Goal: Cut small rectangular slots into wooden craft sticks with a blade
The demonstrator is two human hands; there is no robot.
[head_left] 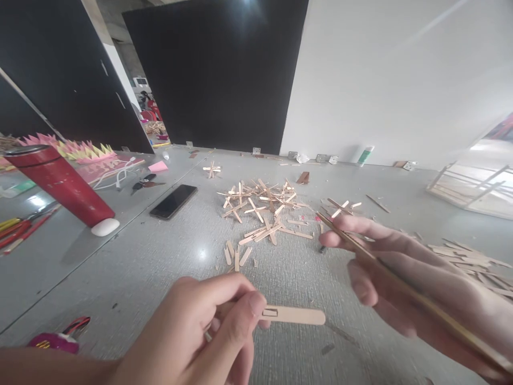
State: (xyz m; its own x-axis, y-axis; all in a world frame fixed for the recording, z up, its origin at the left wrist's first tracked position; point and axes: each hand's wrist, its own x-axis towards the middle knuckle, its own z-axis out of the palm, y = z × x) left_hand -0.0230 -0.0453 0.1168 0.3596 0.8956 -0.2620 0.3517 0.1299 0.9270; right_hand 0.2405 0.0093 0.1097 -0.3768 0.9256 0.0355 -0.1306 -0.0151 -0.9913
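Note:
My left hand (200, 331) is closed in a pinch on a flat wooden craft stick (294, 315) that has a small rectangular slot cut near the thumb. The stick points right, low over the grey floor. My right hand (404, 272) holds a long thin wooden stick (401, 283) that runs diagonally from upper left to the lower right corner, lying across the fingers. Beyond both hands, a heap of crossed craft sticks (262, 206) lies on the floor. A few short cut pieces (236, 255) lie between that heap and my left hand.
A red cylindrical flask (60, 184) lies tilted at the left, near a black phone (173, 201), keys and a white cable. More wooden strips (468, 256) are scattered at the right. A wooden frame (468, 187) sits far right. Pliers and pencils lie at the left edge.

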